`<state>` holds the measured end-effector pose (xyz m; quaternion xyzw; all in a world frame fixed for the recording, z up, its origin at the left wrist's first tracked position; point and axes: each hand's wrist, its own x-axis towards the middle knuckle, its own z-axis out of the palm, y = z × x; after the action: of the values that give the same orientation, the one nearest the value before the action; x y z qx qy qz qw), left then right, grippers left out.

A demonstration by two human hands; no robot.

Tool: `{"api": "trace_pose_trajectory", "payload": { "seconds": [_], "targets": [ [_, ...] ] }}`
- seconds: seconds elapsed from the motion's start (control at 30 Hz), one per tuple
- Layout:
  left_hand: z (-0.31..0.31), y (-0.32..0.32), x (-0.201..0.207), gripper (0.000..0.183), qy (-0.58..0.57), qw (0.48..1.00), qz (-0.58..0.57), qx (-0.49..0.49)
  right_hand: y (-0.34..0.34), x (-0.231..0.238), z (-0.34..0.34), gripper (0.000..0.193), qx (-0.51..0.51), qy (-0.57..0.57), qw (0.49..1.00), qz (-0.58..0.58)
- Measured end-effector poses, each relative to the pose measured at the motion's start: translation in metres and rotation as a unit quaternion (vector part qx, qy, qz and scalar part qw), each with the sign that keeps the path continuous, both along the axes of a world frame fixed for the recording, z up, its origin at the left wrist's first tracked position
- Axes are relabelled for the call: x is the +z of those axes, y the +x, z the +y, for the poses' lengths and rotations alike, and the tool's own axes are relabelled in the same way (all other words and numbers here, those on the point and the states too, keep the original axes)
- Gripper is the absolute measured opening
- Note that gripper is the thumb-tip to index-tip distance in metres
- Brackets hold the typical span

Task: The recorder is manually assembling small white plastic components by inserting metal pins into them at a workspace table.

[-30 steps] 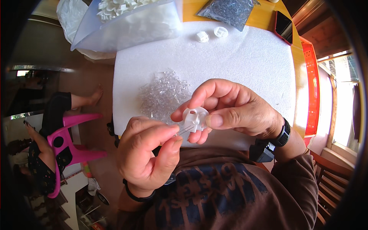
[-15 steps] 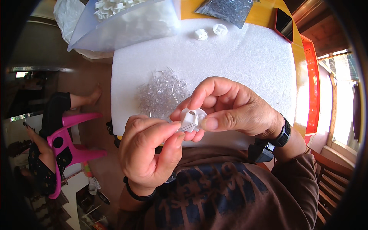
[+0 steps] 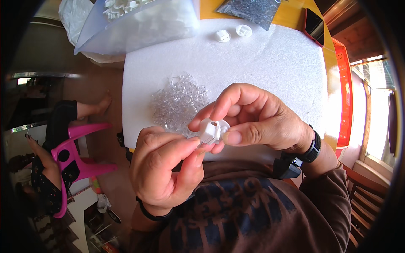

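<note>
Between the fingers and thumb of my right hand (image 3: 257,122) is a small white plastic housing (image 3: 209,130), with a round base and a raised block. My left hand (image 3: 166,164) pinches a clear LED at the housing's near side. Thin metal legs show there, but the fingertips hide the LED's body. Both hands are close together over the near edge of a white foam sheet (image 3: 270,63). Just beyond them lies a heap of clear LEDs (image 3: 179,101) with wire legs. Two more white housings, one blocky (image 3: 222,36) and one round (image 3: 244,30), lie at the far edge.
A translucent bin (image 3: 143,36) of white parts stands far left, beside a bag of dark small pieces (image 3: 251,10). A phone (image 3: 314,26) lies far right, near a red crate (image 3: 344,92). Someone sits on a pink chair (image 3: 80,160) at left.
My left fingertips have shifted slightly right, closer in against the housing, and less of the metal legs shows. My right hand keeps its hold nearly unmoved.
</note>
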<state>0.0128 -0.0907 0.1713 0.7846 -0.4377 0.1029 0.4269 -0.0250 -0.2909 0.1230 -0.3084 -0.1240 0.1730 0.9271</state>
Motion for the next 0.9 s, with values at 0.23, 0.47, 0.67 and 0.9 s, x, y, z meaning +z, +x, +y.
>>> {"api": "trace_pose_trajectory", "payload": {
  "seconds": [0.23, 0.47, 0.67, 0.9],
  "targets": [
    [-0.0019, -0.0004, 0.0018, 0.025, 0.006, 1.0, -0.01, -0.002, -0.0007, 0.0015, 0.0003, 0.028, 0.002, -0.005, 1.0, 0.002],
    [-0.0003, 0.0006, -0.0001, 0.024, 0.009, 1.0, -0.01, -0.002, -0.0008, 0.0012, -0.0001, 0.027, 0.009, -0.002, 1.0, 0.006],
    [-0.0004, 0.0008, -0.0022, 0.023, 0.009, 1.0, -0.007, 0.0, -0.0009, 0.001, 0.0006, 0.026, 0.009, -0.017, 1.0, 0.012],
    [-0.0005, 0.0008, -0.0027, 0.024, 0.012, 1.0, -0.007, -0.001, -0.0001, 0.0028, -0.0005, 0.025, 0.013, -0.036, 0.999, 0.023]
  ]
}}
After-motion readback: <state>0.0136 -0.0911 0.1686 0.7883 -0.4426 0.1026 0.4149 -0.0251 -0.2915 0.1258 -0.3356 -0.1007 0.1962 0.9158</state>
